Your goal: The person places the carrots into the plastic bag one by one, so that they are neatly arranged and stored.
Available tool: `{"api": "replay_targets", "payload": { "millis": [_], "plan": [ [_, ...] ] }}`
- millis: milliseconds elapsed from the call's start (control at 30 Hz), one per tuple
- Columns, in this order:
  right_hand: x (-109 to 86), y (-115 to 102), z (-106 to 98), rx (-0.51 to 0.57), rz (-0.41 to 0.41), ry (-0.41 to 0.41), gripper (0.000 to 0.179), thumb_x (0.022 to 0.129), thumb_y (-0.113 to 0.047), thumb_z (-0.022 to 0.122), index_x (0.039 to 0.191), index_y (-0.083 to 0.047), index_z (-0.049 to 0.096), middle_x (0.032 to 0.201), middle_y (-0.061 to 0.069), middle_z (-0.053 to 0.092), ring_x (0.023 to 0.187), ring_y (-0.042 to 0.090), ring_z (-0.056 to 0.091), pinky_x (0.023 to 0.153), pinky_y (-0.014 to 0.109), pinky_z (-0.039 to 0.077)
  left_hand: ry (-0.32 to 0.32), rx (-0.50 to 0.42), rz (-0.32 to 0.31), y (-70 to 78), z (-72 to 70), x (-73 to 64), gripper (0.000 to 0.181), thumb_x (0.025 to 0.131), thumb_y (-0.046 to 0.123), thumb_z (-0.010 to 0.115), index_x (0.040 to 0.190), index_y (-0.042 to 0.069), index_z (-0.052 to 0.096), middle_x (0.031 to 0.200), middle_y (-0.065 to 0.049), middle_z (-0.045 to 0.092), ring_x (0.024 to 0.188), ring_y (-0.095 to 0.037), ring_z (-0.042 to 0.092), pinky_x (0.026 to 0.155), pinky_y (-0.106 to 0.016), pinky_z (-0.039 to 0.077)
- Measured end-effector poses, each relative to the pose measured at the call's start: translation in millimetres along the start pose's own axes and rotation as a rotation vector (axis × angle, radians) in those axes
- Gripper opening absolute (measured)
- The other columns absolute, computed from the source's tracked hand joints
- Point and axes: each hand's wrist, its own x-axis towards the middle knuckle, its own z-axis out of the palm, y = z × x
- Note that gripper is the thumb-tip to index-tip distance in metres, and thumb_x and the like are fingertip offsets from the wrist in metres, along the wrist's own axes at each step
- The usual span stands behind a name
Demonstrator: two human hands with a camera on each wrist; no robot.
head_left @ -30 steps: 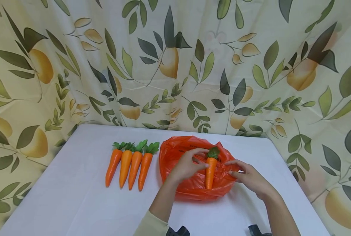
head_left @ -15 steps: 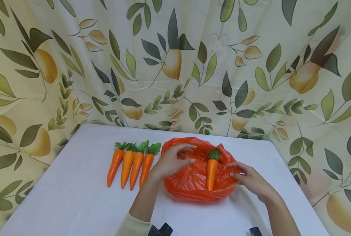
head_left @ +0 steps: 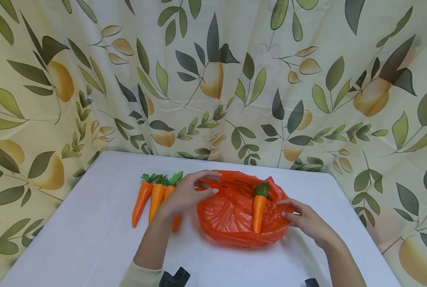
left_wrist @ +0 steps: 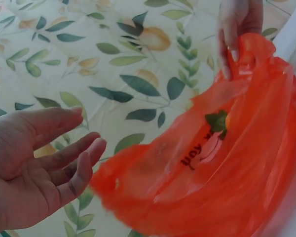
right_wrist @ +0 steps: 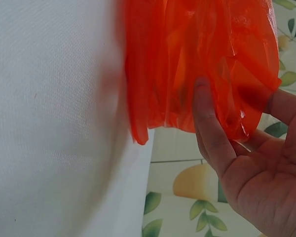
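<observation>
A red plastic bag (head_left: 224,217) lies spread with its mouth open on the white table. One orange carrot (head_left: 258,213) with a green leafy top rests in it. My left hand (head_left: 184,193), its fingers loosely bent and holding nothing, hovers between the bag's left edge and a row of several carrots (head_left: 141,203), partly covering the row. In the left wrist view the empty left hand (left_wrist: 39,168) is beside the bag's rim. At the right side, my right hand (head_left: 304,219) holds the bag's edge; the right wrist view shows its fingers (right_wrist: 212,133) curled about the crumpled plastic.
The white table (head_left: 80,223) reaches back to a hanging curtain (head_left: 213,79) printed with leaves and yellow fruit. A black strap device (head_left: 175,277) sits on the left wrist, by a light sleeve (head_left: 138,275).
My left hand has let go of the carrot in the bag and moved left toward the row of carrots. The right hand stays at the bag's edge; the head view has shifted slightly.
</observation>
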Motion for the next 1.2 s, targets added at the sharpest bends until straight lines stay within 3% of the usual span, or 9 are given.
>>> {"api": "replay_targets", "payload": {
  "millis": [133,267,600,700,900,967,1200],
  "plan": [
    [0.2,0.2,0.6,-0.002,0.008,0.0,0.038,0.095,-0.016,0.056,0.131,-0.007,0.052,0.131,0.017,0.047,0.101,0.026,0.058,0.082,0.039,0.052,0.049,0.007,-0.014,-2.8,-16.1,-8.2,0.035,0.089,0.017,0.067,0.122,0.027,0.062,0.116,0.004,0.062,0.097,-0.021,0.056,0.076,-0.036,0.052],
    [-1.2,0.0,-0.6,0.0,0.009,0.001,0.039,0.095,-0.017,0.056,0.132,-0.006,0.051,0.133,0.018,0.046,0.102,0.026,0.058,0.082,0.039,0.052,0.106,0.036,-0.033,-17.0,-35.0,-17.4,0.036,0.088,0.019,0.068,0.121,0.029,0.062,0.116,0.003,0.061,0.097,-0.02,0.057,0.075,-0.037,0.053],
    [0.9,2.8,0.6,0.011,0.005,-0.007,0.038,0.095,-0.016,0.056,0.132,-0.007,0.051,0.134,0.018,0.044,0.102,0.026,0.057,0.082,0.039,0.052,0.192,0.124,-0.174,-56.4,-81.8,-43.3,0.033,0.087,0.025,0.069,0.117,0.037,0.062,0.114,0.005,0.059,0.098,-0.021,0.056,0.08,-0.043,0.049],
    [1.2,3.1,1.0,0.01,-0.005,-0.006,0.038,0.095,-0.015,0.056,0.131,-0.006,0.052,0.134,0.018,0.045,0.101,0.027,0.057,0.082,0.039,0.052,0.202,0.176,-0.178,-66.1,-93.6,-48.9,0.033,0.088,0.023,0.068,0.118,0.035,0.061,0.116,0.002,0.059,0.098,-0.021,0.056,0.077,-0.041,0.05],
    [0.1,3.0,-0.1,0.008,-0.017,-0.004,0.037,0.095,-0.013,0.055,0.131,-0.006,0.052,0.134,0.019,0.044,0.101,0.027,0.057,0.082,0.038,0.052,0.211,0.187,-0.22,-81.6,-117.0,-62.1,0.034,0.089,0.02,0.066,0.122,0.023,0.06,0.124,-0.01,0.055,0.102,-0.028,0.053,0.077,-0.043,0.052],
    [0.1,2.5,0.3,0.007,-0.013,-0.004,0.038,0.095,-0.014,0.056,0.131,-0.006,0.052,0.134,0.019,0.044,0.101,0.027,0.057,0.082,0.038,0.052,0.221,0.2,-0.23,-92.5,-126.9,-66.7,0.035,0.09,0.021,0.066,0.124,0.022,0.059,0.125,-0.01,0.054,0.104,-0.029,0.053,0.078,-0.044,0.052],
    [0.0,1.5,0.4,0.005,-0.003,-0.004,0.038,0.094,-0.015,0.056,0.131,-0.006,0.052,0.132,0.018,0.046,0.102,0.027,0.057,0.082,0.039,0.052,0.255,0.22,-0.291,-108.3,-152.5,-82.4,0.042,0.091,0.024,0.063,0.132,0.016,0.054,0.126,-0.012,0.054,0.105,-0.03,0.053,0.081,-0.045,0.05]
  ]
}}
